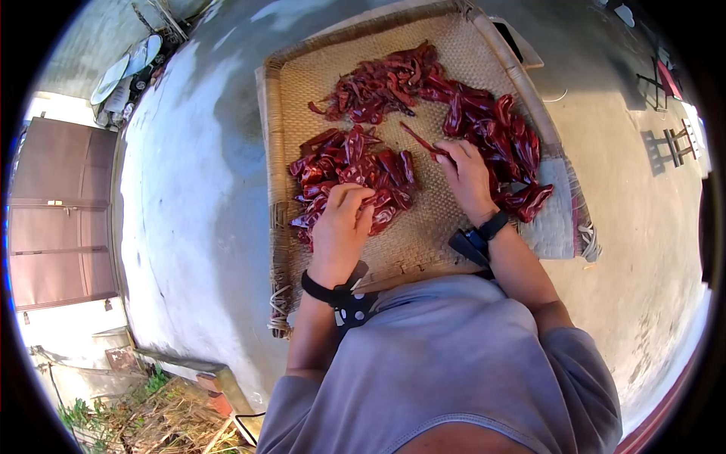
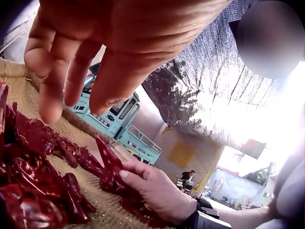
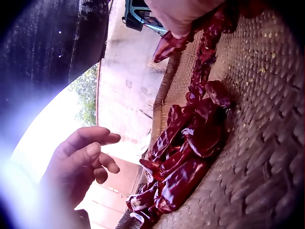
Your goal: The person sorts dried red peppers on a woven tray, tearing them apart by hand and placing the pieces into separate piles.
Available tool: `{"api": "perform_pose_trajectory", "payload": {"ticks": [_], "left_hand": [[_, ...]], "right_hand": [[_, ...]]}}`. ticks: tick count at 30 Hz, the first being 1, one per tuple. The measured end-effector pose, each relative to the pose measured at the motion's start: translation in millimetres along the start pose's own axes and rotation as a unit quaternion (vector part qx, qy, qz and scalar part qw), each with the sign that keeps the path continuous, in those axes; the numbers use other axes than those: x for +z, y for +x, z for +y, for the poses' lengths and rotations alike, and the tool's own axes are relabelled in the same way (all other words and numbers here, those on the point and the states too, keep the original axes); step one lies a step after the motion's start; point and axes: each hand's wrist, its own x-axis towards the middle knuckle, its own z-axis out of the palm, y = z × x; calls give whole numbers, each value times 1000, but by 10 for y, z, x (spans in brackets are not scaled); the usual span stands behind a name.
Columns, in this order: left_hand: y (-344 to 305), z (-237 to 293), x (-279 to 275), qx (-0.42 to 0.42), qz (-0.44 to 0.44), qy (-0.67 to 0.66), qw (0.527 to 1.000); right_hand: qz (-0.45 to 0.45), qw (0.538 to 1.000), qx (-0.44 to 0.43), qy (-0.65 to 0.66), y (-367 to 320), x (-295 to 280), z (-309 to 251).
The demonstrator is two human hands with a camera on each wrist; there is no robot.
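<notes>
The top edge of the left wrist view cuts off the left hand [image 2: 109, 43]; there the right hand [image 2: 157, 188] hides the lower end of a chilli [image 2: 108, 155]. At the bottom of the head view, a shirt [image 1: 454, 356] covers the near rim of the woven tray [image 1: 435, 231].

At the top edge, the right hand [image 3: 183, 14] pinched 1 dried red chili [image 3: 167, 45]. A heap of chilies [image 3: 186, 157] lay on the woven tray [image 3: 267, 157]. The left hand [image 3: 81, 162] hung apart at the lower left, fingers loosely curled and holding nothing.
</notes>
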Motion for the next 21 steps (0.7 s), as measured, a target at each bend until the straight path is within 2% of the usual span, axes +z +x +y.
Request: {"api": "perform_pose_trajectory", "payload": {"ticks": [1, 5, 7, 8, 11, 14, 16, 20, 21], "left_hand": [[22, 20, 32, 14, 6, -2, 1000], [117, 117, 188, 85, 21, 18, 996], [153, 148, 264, 130, 24, 49, 990], [156, 149, 296, 110, -6, 62, 992], [140, 48, 346, 114, -20, 107, 987], [39, 47, 248, 26, -39, 104, 994], [-37, -25, 105, -23, -69, 137, 988], [-238, -213, -177, -35, -75, 105, 991], [-273, -229, -205, -42, -47, 123, 990]], "right_hand": [[-8, 995, 24, 100, -3, -5, -25], [-168, 961, 5, 219, -14, -55, -39], [-265, 919, 27, 290, -29, -49, -103], [-319, 873, 88, 358, -46, -73, -149], [-365, 833, 106, 402, -102, 11, -47], [-293, 886, 94, 347, -110, 10, -79], [-282, 892, 110, 335, -85, 18, -28], [-286, 897, 104, 319, -54, -1, -42], [-295, 896, 106, 316, -65, -2, -67]]}}
